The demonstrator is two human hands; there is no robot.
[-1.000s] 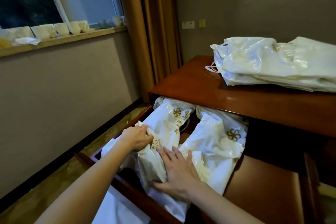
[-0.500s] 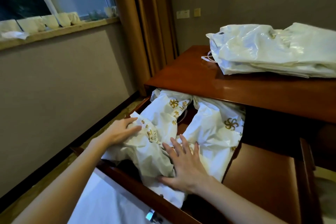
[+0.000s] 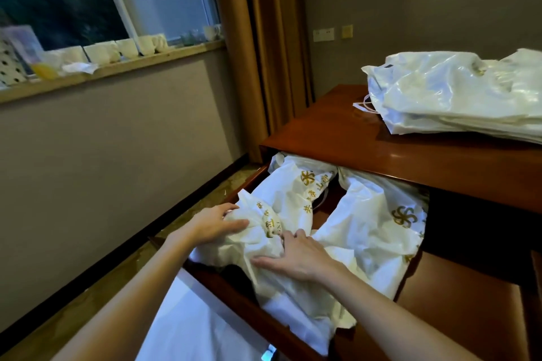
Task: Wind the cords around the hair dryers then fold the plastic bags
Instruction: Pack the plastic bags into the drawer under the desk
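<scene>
Two white plastic bags with gold logos lie crumpled in the open wooden drawer [image 3: 234, 299]. My left hand [image 3: 215, 223] rests on the bunched left bag [image 3: 281, 193], fingers fairly straight over its left side. At the middle of that bag my right hand [image 3: 296, 255] has its fingertips curled into a fold of plastic. The second bag [image 3: 378, 214] lies to the right, untouched. A stack of flat white bags [image 3: 451, 97] sits on the desk top [image 3: 366, 155]. Something dark [image 3: 234, 275] shows under the left bag; I cannot tell what it is. No hair dryer shows.
A window sill [image 3: 117, 70] at the left carries several white cups. A brown curtain [image 3: 264, 53] hangs beside the desk's far corner. A white sheet [image 3: 190, 319] lies below the drawer's front. The grey wall runs close along the drawer's left side.
My left hand slid from the bag's left edge onto the bunched part. My right hand's fingers went from flat to curled into the plastic, gathering the bag tighter.
</scene>
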